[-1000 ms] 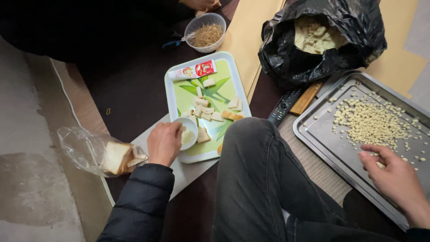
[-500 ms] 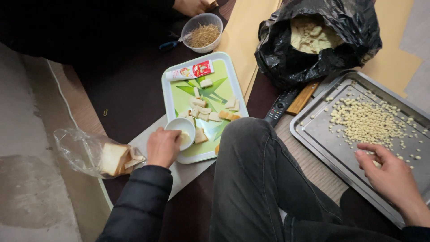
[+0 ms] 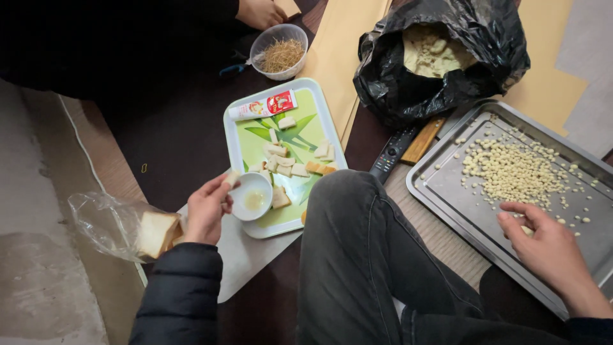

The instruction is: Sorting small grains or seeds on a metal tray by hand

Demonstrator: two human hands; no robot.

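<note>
White bowl [image 3: 251, 197] touches left hand [image 3: 207, 211]; right hand [image 3: 549, 246] rests on metal tray [image 3: 447, 198].

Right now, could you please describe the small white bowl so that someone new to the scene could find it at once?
Start at the green tray lying left of the dark trouser knee. At its near left corner, touched by the left hand, sits the small white bowl. Unlike the clear tub of straw-like bits beyond the tray, it is opaque, shallow, and holds a little yellowish liquid.

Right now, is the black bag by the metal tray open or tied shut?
Open. The black bag has its mouth spread wide, and the pale chunks inside show from above. It sits just beyond the metal tray.
</note>
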